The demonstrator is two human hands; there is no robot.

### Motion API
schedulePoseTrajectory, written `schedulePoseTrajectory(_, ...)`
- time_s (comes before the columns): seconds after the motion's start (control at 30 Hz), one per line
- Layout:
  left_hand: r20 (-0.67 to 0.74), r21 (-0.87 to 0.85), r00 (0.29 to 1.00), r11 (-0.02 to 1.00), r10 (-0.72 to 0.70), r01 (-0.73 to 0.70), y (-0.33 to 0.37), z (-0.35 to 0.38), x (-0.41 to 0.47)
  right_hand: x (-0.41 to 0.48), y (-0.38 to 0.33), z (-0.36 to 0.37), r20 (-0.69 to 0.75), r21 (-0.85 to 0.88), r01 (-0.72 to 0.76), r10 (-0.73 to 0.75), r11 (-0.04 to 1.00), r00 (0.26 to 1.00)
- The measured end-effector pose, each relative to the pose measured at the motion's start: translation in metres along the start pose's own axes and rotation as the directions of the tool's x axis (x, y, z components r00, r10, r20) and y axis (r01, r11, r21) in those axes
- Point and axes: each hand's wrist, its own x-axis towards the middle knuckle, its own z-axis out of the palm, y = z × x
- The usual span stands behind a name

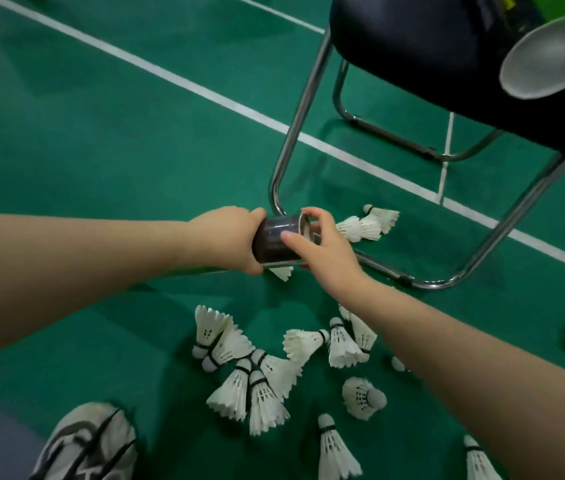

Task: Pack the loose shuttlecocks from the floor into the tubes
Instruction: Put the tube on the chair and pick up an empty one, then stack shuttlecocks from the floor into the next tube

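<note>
A dark shuttlecock tube (276, 241) is held above the green floor, its open end pointing right. My left hand (225, 239) grips its body from the left. My right hand (321, 249) is curled round the tube's open rim, thumb on the near side and fingers over the top edge. The feather tips of one shuttlecock (283, 272) show just below the tube. Several loose white shuttlecocks (257, 368) lie on the floor beneath my arms. A few more shuttlecocks (367, 225) lie beyond the tube by the chair leg.
A dark-seated chair (447, 57) on chrome legs (295, 133) stands right behind the tube. Two tube ends (547, 55) lie on its seat at upper right. A sneaker (90, 445) is at the bottom left. White court lines (170, 76) cross the floor.
</note>
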Motion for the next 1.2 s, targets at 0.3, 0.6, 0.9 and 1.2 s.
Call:
schedulePoseTrajectory(0.3, 0.01, 0.034, 0.99, 0.989, -0.141, 0.141, -0.039, 0.021, 0.024, 0.047, 0.031, 0.036, 0.016, 0.29, -0.107, 0.106, 0.951, 0.994)
schedulePoseTrajectory(0.6, -0.052, 0.075, 0.956, 0.953, -0.289, 0.292, -0.082, 0.038, 0.019, 0.069, 0.086, 0.06, 0.126, -0.158, -0.325, 0.345, 0.933, 0.93)
schedulePoseTrajectory(0.9, -0.056, 0.062, 0.955, 0.953, -0.293, 0.296, -0.092, 0.045, 0.003, 0.071, 0.06, 0.058, -0.164, 0.16, -0.287, 0.313, 0.944, 0.936)
schedulePoseTrajectory(1.2, -0.098, 0.053, 0.946, 0.947, -0.31, 0.316, -0.085, 0.041, -0.014, 0.037, 0.006, 0.06, -0.282, 0.283, 0.115, -0.032, 0.952, 0.959)
